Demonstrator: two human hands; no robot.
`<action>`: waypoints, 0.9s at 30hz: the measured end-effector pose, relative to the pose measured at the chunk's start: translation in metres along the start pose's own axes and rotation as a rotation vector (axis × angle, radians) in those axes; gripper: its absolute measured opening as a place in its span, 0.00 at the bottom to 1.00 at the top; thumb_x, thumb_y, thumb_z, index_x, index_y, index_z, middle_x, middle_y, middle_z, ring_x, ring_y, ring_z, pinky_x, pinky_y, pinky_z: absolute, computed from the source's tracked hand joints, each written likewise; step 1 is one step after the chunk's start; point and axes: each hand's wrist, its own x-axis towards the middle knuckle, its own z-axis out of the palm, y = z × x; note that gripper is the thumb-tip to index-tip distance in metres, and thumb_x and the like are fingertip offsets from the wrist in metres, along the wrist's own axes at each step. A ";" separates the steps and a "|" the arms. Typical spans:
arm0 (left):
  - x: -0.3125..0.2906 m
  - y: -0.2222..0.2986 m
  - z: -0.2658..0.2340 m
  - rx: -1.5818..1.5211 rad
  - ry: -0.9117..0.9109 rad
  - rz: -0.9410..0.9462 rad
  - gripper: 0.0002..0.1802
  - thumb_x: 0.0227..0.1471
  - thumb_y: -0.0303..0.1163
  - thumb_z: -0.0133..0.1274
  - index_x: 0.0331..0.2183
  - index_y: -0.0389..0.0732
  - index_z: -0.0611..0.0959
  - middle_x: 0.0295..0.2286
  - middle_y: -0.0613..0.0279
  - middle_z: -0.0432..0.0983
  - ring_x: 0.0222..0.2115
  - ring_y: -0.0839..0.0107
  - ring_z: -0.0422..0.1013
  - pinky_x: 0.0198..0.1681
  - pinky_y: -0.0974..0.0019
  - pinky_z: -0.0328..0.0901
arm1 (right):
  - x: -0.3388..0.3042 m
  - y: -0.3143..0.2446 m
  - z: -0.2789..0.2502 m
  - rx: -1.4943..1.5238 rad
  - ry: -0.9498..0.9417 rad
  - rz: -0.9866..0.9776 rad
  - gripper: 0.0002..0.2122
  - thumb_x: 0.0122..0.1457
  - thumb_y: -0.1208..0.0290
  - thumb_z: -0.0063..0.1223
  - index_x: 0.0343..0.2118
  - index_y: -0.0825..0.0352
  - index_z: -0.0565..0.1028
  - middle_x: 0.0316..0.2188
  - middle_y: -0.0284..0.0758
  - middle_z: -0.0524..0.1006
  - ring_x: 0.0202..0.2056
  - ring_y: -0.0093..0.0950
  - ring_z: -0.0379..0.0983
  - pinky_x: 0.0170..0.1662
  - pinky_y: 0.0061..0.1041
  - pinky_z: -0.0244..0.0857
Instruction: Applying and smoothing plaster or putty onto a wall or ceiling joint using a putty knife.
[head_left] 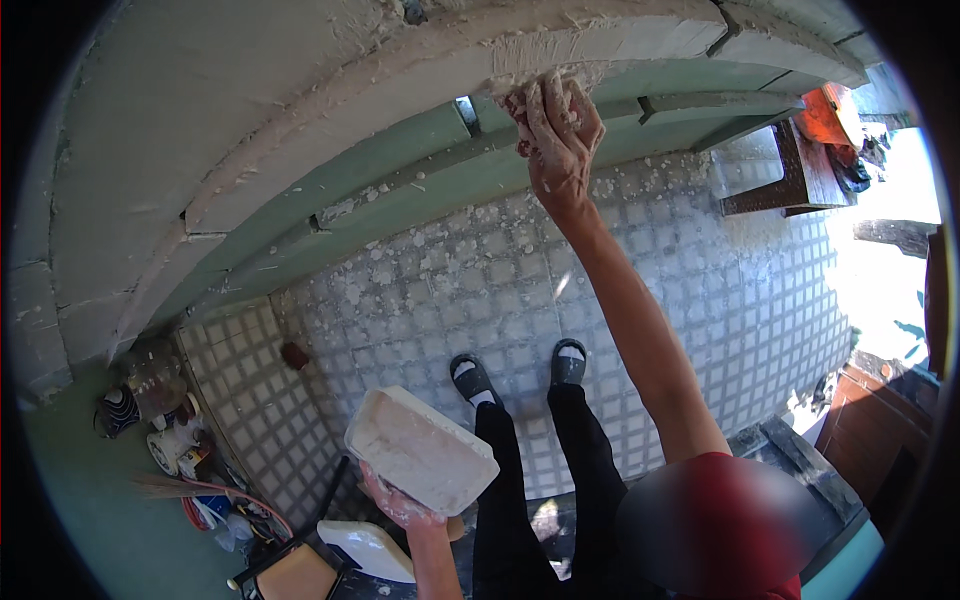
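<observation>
My right hand [562, 140] is raised at the far middle, its fingers coated in white paste and bent around a reddish, paste-smeared wad [522, 122]. That wad presses against the lower edge of a curved, plaster-coated wall ledge [620, 38]. Fresh streaks and ridges of paste mark the ledge just above the fingers. Lower down, my left hand [395, 497] supports a white rectangular plastic tub [478, 462] from beneath, with the tub tilted. A whitish coating covers the tub's inside. Most of the left fingers are hidden under it.
White spatters dot the tiled floor [430, 285]. At lower left stand a chair [298, 575], a white flat-topped item [368, 549], a broom [165, 487] and assorted containers. A wooden table [815, 175] with an orange bag [822, 115] is at far right.
</observation>
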 end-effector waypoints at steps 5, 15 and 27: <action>-0.001 0.001 -0.003 0.006 0.002 0.014 0.35 0.53 0.56 0.44 0.58 0.49 0.62 0.56 0.62 0.59 0.54 0.57 0.60 0.55 0.49 0.58 | -0.018 0.005 -0.030 0.024 -0.097 0.016 0.20 0.52 0.71 0.54 0.50 0.64 0.74 0.54 0.36 0.70 0.55 0.39 0.61 0.55 0.37 0.49; -0.004 0.002 0.001 -0.003 0.000 0.024 0.35 0.53 0.55 0.45 0.58 0.49 0.62 0.56 0.62 0.60 0.54 0.57 0.61 0.55 0.50 0.58 | -0.016 -0.013 -0.065 0.229 0.051 0.195 0.16 0.56 0.75 0.49 0.47 0.72 0.74 0.49 0.41 0.74 0.48 0.38 0.69 0.52 0.35 0.60; -0.005 0.009 0.004 0.018 0.040 0.030 0.36 0.52 0.55 0.45 0.59 0.49 0.62 0.57 0.61 0.58 0.55 0.56 0.59 0.55 0.48 0.58 | 0.039 -0.050 -0.059 0.521 0.382 0.765 0.22 0.54 0.82 0.44 0.54 0.79 0.63 0.50 0.50 0.71 0.50 0.36 0.70 0.54 0.35 0.62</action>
